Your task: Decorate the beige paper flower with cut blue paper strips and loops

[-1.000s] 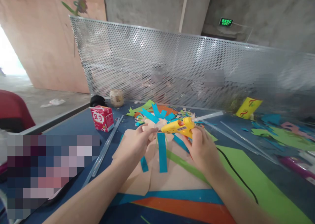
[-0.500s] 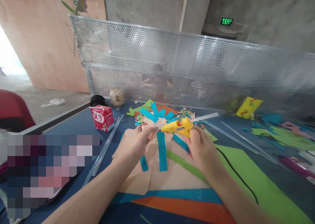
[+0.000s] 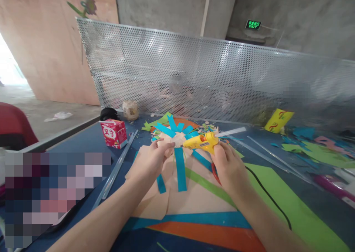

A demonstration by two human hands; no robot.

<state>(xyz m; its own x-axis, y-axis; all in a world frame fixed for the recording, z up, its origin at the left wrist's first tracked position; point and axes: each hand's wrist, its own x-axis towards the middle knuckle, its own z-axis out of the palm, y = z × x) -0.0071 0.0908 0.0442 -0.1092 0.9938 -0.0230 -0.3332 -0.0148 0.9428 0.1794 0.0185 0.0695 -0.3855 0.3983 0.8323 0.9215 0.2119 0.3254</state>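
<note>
My right hand [image 3: 229, 167] grips a yellow hot-glue gun [image 3: 200, 142], nozzle pointing left, a clear glue stick jutting from its back. The nozzle tip sits at a paper craft [image 3: 179, 139] of beige pieces and blue strips that spread out like rays. My left hand [image 3: 151, 159] pinches the beige edge of that craft, fingers closed, just left of the nozzle. A black cord [image 3: 266, 194] runs from the gun over green paper toward me.
A red-and-white carton [image 3: 113, 133] stands at the left, with clear glue sticks [image 3: 116, 169] lying beside it. Beige, green [image 3: 291, 207], blue and orange paper sheets cover the blue table. A perforated metal screen [image 3: 210, 74] walls the far edge; a yellow packet [image 3: 275, 121] leans there.
Both hands, the glue gun and the craft stay nearly as they were; the gun has dipped slightly toward the craft. The view has shifted a little.
</note>
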